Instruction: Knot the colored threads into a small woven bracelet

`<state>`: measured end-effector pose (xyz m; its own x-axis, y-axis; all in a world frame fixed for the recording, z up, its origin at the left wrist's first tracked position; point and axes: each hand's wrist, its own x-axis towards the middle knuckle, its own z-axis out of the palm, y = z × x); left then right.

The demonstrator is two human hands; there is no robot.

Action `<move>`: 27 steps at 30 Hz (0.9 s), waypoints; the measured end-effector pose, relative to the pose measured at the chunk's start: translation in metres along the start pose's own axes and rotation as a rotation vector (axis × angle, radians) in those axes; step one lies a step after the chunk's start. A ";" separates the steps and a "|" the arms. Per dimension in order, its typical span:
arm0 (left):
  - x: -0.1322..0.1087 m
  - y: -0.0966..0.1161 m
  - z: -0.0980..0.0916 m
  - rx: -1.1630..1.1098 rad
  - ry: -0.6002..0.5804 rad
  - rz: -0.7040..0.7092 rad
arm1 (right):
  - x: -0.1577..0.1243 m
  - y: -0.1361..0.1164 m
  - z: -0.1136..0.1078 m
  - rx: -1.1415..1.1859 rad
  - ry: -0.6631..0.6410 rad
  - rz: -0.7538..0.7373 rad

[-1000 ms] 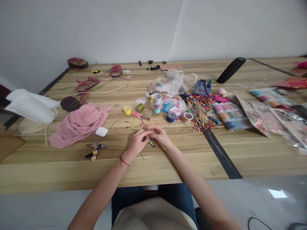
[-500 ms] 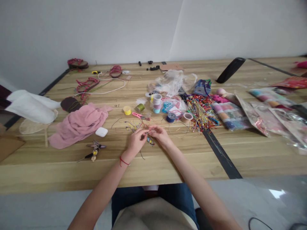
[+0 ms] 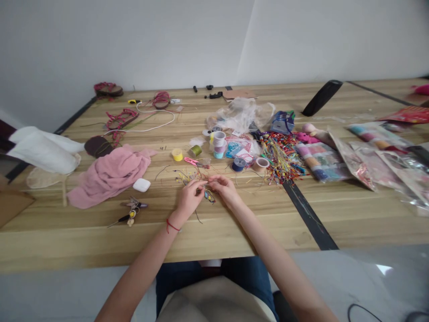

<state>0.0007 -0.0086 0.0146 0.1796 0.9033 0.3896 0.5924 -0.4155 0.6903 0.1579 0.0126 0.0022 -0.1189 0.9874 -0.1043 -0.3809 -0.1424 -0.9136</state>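
Observation:
My left hand [image 3: 189,197], with a red string on the wrist, has thumb and forefinger pinched on thin cord. Opposite it my right hand [image 3: 225,188] pinches cord too, its fingertips a small gap from the left ones. Below the fingertips hangs or lies a small bundle of colourful cord [image 3: 209,197]; the exact grip on it is too small to make out. A dark loose cord end [image 3: 199,217] trails under the left hand. Just beyond the hands are yellow and grey threads [image 3: 183,176] and pink thread snips [image 3: 193,162].
Thread spools stand ahead: yellow [image 3: 177,154], green [image 3: 195,150], blue [image 3: 239,165], beige [image 3: 261,164]. A heap of multicoloured cords [image 3: 283,156] lies right. A pink cloth [image 3: 114,174], white case [image 3: 141,184] and keys [image 3: 133,210] are left. A black upright object [image 3: 322,99] stands behind.
The fingertips of my two hands have moved slightly apart. The small cord bundle and the things on the table stay about where they were.

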 end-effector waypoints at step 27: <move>0.001 0.000 -0.002 -0.005 0.035 -0.023 | -0.001 0.001 0.003 -0.254 -0.117 -0.078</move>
<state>-0.0008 -0.0081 0.0155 0.1383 0.9081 0.3952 0.5917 -0.3958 0.7023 0.1547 0.0117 0.0028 -0.2087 0.9780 0.0024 -0.1528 -0.0302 -0.9878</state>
